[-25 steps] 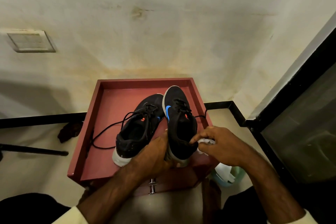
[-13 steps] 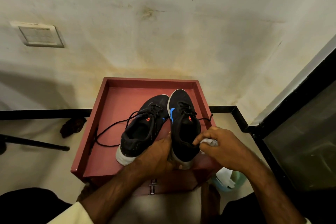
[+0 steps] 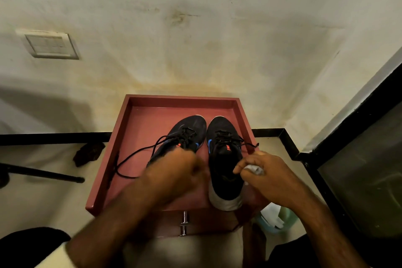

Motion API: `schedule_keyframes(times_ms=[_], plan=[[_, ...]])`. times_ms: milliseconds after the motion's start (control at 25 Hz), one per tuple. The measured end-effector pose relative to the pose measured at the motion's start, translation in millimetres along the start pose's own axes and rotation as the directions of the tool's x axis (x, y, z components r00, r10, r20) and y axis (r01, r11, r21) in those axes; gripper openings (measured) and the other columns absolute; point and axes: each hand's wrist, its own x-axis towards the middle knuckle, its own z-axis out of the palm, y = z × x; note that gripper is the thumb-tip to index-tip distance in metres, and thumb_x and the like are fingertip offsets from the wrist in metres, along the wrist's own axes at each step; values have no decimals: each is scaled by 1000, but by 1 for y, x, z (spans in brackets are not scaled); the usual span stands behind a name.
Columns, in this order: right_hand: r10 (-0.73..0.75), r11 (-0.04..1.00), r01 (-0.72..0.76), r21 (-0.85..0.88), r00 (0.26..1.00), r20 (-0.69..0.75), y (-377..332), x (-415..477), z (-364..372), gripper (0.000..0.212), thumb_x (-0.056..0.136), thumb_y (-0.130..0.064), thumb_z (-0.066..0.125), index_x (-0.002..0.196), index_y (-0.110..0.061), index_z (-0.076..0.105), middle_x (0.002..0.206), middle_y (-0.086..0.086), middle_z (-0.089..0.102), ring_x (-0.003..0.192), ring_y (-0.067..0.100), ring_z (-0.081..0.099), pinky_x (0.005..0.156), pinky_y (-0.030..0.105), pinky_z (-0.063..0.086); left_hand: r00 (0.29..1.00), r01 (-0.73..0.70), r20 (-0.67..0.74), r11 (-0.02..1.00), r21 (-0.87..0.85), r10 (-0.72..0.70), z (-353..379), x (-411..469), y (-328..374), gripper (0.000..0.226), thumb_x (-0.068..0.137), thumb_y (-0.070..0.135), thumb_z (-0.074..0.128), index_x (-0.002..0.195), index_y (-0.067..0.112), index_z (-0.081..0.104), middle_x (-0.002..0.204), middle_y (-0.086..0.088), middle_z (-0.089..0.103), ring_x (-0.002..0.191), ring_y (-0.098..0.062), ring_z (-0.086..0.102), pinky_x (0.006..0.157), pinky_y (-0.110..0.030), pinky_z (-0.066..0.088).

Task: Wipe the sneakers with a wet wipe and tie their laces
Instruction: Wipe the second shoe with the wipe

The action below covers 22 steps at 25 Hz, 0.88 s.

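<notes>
Two black sneakers with blue logos stand side by side, toes to the wall, on a red tray-topped cabinet [image 3: 182, 99]. The right sneaker [image 3: 224, 159] rests flat on its white sole, laces loose. My right hand [image 3: 274, 178] is beside its right flank, shut on a crumpled white wet wipe [image 3: 254, 168]. My left hand [image 3: 174, 172] is blurred and lies over the rear half of the left sneaker [image 3: 189, 130], hiding its heel; its grip cannot be made out. A long loose lace [image 3: 134, 154] trails left across the tray.
The cabinet stands against a stained wall; its drawer handle [image 3: 183, 224] faces me. A green tub with white wipes [image 3: 276, 220] sits on the floor at right, near a black-framed glass door [image 3: 359, 180]. A dark lump [image 3: 88, 153] and a black rod [image 3: 43, 173] lie left.
The right sneaker, tilted on its side and held at the heel before, now stands flat. My left hand has left it and moved left over the other sneaker. My right hand keeps the wipe.
</notes>
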Motion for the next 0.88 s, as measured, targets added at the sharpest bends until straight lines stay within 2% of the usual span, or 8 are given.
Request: schedule_keyframes(times_ms=[80, 160, 240, 320, 520, 640, 720, 880], plan=[[-1, 994, 14, 110, 994, -113, 0, 2, 1, 24, 93, -16, 69, 105, -34, 80, 106, -16, 69, 98, 1, 67, 81, 17, 52, 987, 104, -129, 990, 91, -92, -23, -3, -39, 44, 97, 24, 60, 140, 33, 60, 140, 2, 64, 124, -18, 62, 109, -36, 50], [8, 975, 38, 220, 979, -203, -2, 6, 6, 32, 93, -16, 67, 118, -34, 77, 119, -16, 71, 109, -2, 66, 91, 17, 53, 983, 181, 10, 968, 171, -185, -36, 3, -62, 79, 91, 18, 64, 159, 38, 29, 166, -2, 31, 147, -26, 38, 119, -42, 39], [6, 957, 63, 284, 971, -237, -6, 13, 11, 33, 92, -24, 66, 122, -34, 76, 125, -13, 71, 115, 0, 66, 101, 26, 55, 952, 211, 173, 949, 233, -254, -26, 18, -72, 94, 89, 15, 66, 161, 46, 13, 172, -2, 7, 152, -33, 29, 117, -49, 42], [-5, 938, 89, 334, 970, -243, -12, 16, 18, 33, 87, -32, 64, 117, -34, 78, 122, -11, 74, 113, 4, 69, 102, 36, 58, 956, 207, 160, 951, 230, -246, -9, 29, -73, 89, 92, 15, 64, 158, 53, 17, 171, -3, 12, 146, -34, 39, 110, -50, 49], [-106, 915, 171, 365, 976, -191, -40, 30, 42, 28, 98, -10, 65, 112, -30, 78, 112, -15, 78, 107, 2, 72, 101, 34, 59, 989, 150, -33, 964, 220, -146, -10, 42, -73, 72, 93, 4, 49, 143, 55, 47, 149, -4, 54, 115, -29, 65, 90, -41, 59], [-89, 853, 210, 477, 961, -262, -67, 60, 36, 22, 98, -14, 67, 110, -29, 77, 109, -13, 79, 101, 6, 76, 96, 40, 62, 969, 94, -225, 994, -48, -102, -30, 30, -88, 73, 85, -5, 49, 130, 50, 63, 138, 2, 67, 105, -20, 69, 83, -25, 57], [-152, 835, 288, 469, 939, -307, -87, 79, 31, 22, 98, -13, 69, 112, -28, 78, 111, -14, 79, 102, 3, 75, 95, 35, 62, 924, 42, -358, 965, -260, -136, -42, 16, -97, 79, 80, -13, 47, 127, 46, 68, 134, 14, 67, 103, -8, 68, 80, -13, 54], [-315, 828, 383, 409, 922, -227, -111, 95, 54, 36, 97, -13, 71, 131, -27, 73, 123, -13, 74, 112, 4, 71, 99, 35, 61, 880, -65, -442, 880, -470, -172, -43, -4, -106, 84, 73, -24, 45, 127, 36, 69, 131, 17, 68, 124, -6, 62, 101, -21, 52]])
